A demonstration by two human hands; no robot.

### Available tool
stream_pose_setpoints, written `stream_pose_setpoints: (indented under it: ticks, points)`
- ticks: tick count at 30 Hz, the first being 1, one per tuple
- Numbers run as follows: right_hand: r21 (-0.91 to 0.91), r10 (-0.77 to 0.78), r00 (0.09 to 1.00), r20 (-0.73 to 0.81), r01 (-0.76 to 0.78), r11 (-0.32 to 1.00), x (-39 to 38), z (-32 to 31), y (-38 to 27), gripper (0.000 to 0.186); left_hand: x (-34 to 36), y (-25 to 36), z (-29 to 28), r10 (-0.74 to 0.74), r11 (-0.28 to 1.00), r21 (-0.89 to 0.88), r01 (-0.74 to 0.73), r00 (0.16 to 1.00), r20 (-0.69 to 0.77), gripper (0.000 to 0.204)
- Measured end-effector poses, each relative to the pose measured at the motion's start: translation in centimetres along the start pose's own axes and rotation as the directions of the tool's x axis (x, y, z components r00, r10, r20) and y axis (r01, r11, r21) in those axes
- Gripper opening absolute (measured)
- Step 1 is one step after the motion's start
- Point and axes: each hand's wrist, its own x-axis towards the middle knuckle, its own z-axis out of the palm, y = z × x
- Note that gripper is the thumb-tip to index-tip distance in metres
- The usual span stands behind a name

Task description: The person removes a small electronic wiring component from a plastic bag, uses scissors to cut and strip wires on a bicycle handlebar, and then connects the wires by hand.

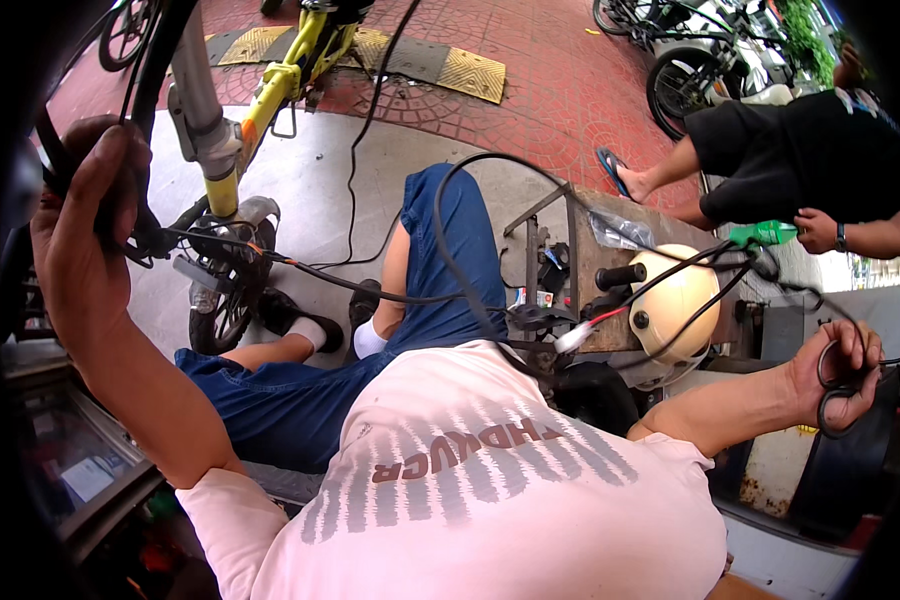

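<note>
Black cable (438,222) w/ white plug (573,338): long axis roughly L–R, slack loop over blue shorts (477,232), running from by L hand (95,205) at yellow bike (270,98) toward R hand (813,372). Plug L of R fingers; R hand nearer. L arm bent, raised, fingers curled, exact grip can't tell. R arm out sideways, fingers curled round black loops (822,366), cable or tool handles unclear.

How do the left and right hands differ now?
The left hand is beside the grey stem of the yellow bicycle; the right hand is at far right. The left hand's fingers point up the picture; the right hand's curl around black loops. Both are bare.
</note>
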Motion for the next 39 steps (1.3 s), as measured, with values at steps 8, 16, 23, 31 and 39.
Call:
stream_pose_setpoints:
  ticks: [8,16,23,31,39]
  points:
    - [-0.458,0.437,0.741,0.509,-0.197,0.867,-2.7,0.6,-5.2,0.027,0.1,0.8,1.5,-0.045,0.989,-0.136,0.056,0.995,0.086,0.024]
    - [-0.697,0.462,0.852,0.248,-0.174,0.695,-4.7,-0.5,-2.8,0.048,0.0,1.6,2.5,-0.071,0.964,-0.245,0.106,0.986,0.148,0.017]
    - [-0.278,0.131,0.795,0.592,0.05,0.959,-10.2,19.5,19.4,0.046,0.3,2.0,2.2,-0.192,0.904,-0.329,0.273,0.947,0.259,0.016]
    - [0.106,-0.397,0.582,0.71,0.469,0.877,-10.2,33.1,30.8,0.056,-0.3,2.7,2.5,-0.162,0.901,-0.347,0.26,0.945,0.285,0.017]
    - [0.312,-0.13,0.86,0.494,-0.035,0.949,-10.7,32.7,30.5,0.024,-3.3,6.2,3.4,0.315,0.934,0.268,-0.235,0.897,-0.311,0.075]
